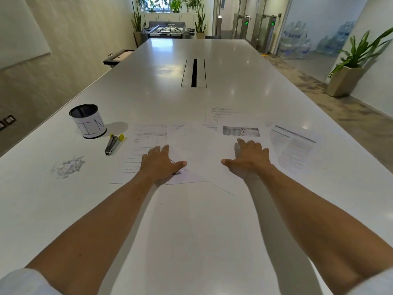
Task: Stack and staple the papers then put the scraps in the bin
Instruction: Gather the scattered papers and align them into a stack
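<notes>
Head view, from the left edge of the long white table (191, 231): a small heap of paper scraps (68, 166) lies well apart from everything else. Beyond it stands the black mesh bin (88, 121), upright, with a hand-lettered paper label around it, and just beside the bin lies the stapler (112, 143), silver with a yellow end, untouched.

Next come the papers, loose and overlapping rather than stacked. A printed text sheet (146, 137) lies farthest left, and the left hand (160, 163) rests flat on its right part, fingers spread, thumb out, gripping nothing. Between the hands lies a blank sheet (195, 150), turned at an angle over the others. The right hand (251, 160) lies open and flat, palm down, on the papers at that sheet's right edge, also holding nothing. Beyond it is a sheet with two grey photographs (241, 131), another text page (221, 113) farther back, and a skewed dense text page (295, 145) at the far right.

The step in hand looks like gathering. To do it well, both palms should probably sweep inward with light pressure so the sheets slide over one another without creasing, the far-right page being pulled in too. Then lift the pile, tap its edges square on the table, and only afterwards reach for the stapler.
</notes>
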Motion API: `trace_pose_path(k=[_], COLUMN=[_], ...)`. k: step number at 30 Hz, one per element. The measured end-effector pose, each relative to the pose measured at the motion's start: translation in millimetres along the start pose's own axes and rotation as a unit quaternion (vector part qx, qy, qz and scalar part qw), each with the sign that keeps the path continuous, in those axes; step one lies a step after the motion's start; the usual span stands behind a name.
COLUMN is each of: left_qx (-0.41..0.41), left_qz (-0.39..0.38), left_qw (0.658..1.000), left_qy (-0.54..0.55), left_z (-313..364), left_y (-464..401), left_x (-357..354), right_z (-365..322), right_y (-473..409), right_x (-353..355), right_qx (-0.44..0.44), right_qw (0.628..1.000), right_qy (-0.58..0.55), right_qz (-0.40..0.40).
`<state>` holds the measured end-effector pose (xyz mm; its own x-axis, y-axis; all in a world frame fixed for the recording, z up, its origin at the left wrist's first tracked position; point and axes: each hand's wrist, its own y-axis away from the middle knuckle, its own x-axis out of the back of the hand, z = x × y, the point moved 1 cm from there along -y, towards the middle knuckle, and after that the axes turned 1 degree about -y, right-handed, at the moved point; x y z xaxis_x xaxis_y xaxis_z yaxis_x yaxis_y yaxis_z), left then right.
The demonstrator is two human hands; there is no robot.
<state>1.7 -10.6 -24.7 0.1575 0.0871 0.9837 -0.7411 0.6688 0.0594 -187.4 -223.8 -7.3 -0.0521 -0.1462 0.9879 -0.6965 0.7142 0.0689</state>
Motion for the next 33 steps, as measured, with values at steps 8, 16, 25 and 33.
trace_pose_path(k=[8, 16, 25, 33], left_qx=[0.022, 0.083, 0.083, 0.090], left_qz=[0.009, 0.124, 0.246, 0.258], left_qw=[0.997, 0.911, 0.897, 0.884], left_qy=[0.080, 0.384, 0.358, 0.380], left_z=[12, 25, 36, 42], left_y=[-3, -5, -2, 1], left_x=[10, 6, 16, 28], right_z=[-2, 1, 3, -2], right_y=[-5, 1, 7, 10], right_x=[3, -1, -6, -6], right_qx=[-0.002, 0.007, 0.010, 0.017], right_qw=[1.000, 1.000, 1.000, 0.998], right_qy=[-0.004, -0.005, -0.008, -0.051], right_qz=[-0.009, 0.012, 0.029, 0.040])
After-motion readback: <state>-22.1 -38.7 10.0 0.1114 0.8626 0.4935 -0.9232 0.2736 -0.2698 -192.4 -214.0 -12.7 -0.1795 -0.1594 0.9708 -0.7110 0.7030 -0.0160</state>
